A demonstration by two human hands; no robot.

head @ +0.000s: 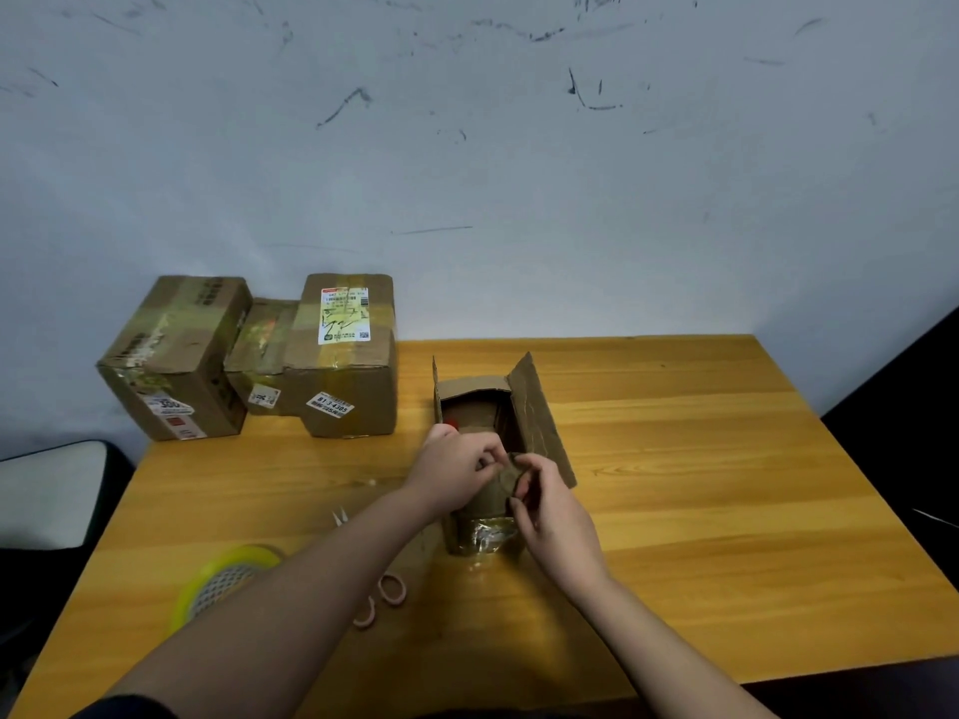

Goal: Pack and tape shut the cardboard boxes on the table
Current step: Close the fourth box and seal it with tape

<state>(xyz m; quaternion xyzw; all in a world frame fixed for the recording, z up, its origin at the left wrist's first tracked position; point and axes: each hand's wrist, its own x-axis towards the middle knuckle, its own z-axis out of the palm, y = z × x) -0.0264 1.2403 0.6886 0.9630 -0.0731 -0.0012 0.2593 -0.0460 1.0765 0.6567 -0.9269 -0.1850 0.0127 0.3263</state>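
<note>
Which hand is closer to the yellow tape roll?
Left. The left hand is at the open box, up and right of the tape roll; the right hand is farther right.

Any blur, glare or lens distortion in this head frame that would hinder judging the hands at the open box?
Head view: wide-angle bending curves the table edges; light is soft and even. The left hand and right hand at the open box look slightly soft. The tape roll is blurred near the forearm; tape on the box glints faintly.

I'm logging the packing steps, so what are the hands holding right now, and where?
Both the left hand and the right hand pinch the near flap of the open cardboard box, at its top edge.
</note>
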